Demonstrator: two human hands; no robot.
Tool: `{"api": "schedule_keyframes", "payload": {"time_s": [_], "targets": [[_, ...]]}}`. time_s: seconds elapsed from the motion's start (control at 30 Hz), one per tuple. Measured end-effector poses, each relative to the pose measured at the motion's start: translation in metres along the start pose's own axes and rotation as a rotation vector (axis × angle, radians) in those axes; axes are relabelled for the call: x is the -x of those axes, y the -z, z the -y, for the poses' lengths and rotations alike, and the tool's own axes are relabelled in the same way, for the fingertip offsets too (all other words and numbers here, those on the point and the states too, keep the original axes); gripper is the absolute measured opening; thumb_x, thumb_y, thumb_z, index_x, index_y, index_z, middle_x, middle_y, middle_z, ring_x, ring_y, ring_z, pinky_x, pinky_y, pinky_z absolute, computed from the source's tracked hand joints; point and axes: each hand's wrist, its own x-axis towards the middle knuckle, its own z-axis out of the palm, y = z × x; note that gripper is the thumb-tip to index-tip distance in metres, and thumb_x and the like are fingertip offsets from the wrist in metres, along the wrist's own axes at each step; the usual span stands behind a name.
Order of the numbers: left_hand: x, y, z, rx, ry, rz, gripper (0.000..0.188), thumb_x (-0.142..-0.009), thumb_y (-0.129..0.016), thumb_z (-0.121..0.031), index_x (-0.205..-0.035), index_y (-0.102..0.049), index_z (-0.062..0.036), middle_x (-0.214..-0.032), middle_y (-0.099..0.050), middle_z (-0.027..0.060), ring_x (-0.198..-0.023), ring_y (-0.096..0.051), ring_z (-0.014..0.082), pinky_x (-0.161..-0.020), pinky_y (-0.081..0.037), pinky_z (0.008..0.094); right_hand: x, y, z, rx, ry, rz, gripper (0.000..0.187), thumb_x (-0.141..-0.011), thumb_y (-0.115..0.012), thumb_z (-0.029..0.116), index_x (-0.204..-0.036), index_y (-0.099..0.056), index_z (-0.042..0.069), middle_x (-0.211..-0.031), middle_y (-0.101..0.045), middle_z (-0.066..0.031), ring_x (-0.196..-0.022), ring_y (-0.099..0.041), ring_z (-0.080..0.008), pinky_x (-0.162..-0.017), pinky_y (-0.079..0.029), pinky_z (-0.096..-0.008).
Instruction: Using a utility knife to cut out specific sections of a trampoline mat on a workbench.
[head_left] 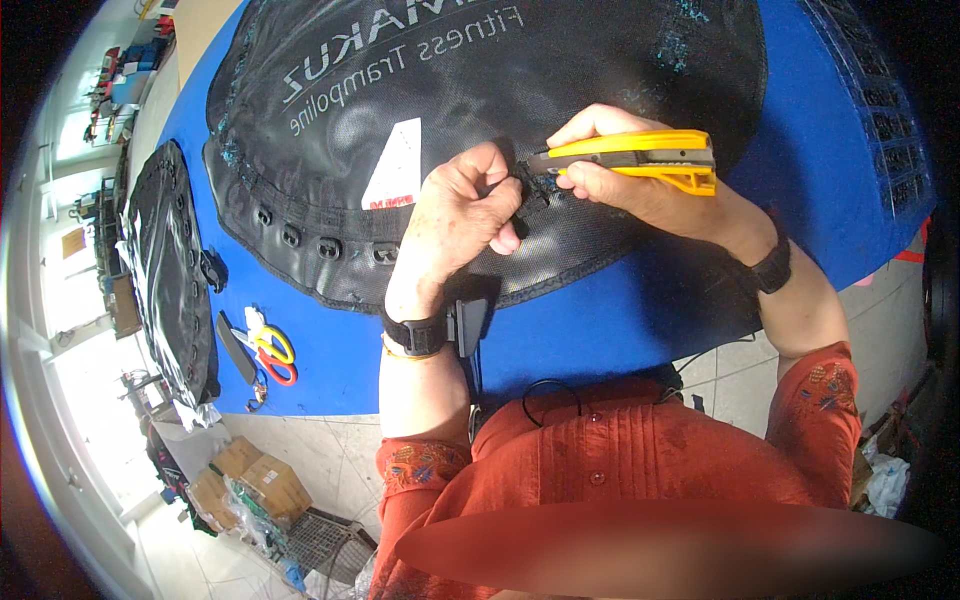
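Right hand (640, 185) grips the yellow utility knife (640, 155), blade pointing left toward the strap loop (527, 185) pinched by the left hand (460, 215) on the black mat (480, 80).

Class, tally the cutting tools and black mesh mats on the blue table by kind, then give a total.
Yellow utility knife, in the right hand: 1
Scissors: 2
Black mesh mats: 2, one under the left hand, one at the table's left end
Total: 5

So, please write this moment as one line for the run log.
right hand: holds yellow knife, tip at mat edge | left hand: pinches black mat | table: blue | scissors: lying at left
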Motion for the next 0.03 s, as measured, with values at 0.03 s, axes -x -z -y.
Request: {"api": "schedule_keyframes", "payload": {"time_s": [0.03], "targets": [[0.0003,0.0,-0.0002,0.0,-0.001,0.0,0.024,-0.1,-0.065,-0.009,-0.081,-0.053,-0.0084,-0.063,-0.06,-0.0009,-0.051,-0.061,0.0068,-0.049,-0.049,0.0229,-0.0002,-0.0003,-0.0002,0.033,0.016,-0.009,0.022,-0.098,-0.068,0.022,-0.113,-0.064,0.006,-0.094,-0.062,-0.0028,-0.089,-0.059,-0.01,-0.082,-0.05,-0.029]]}}
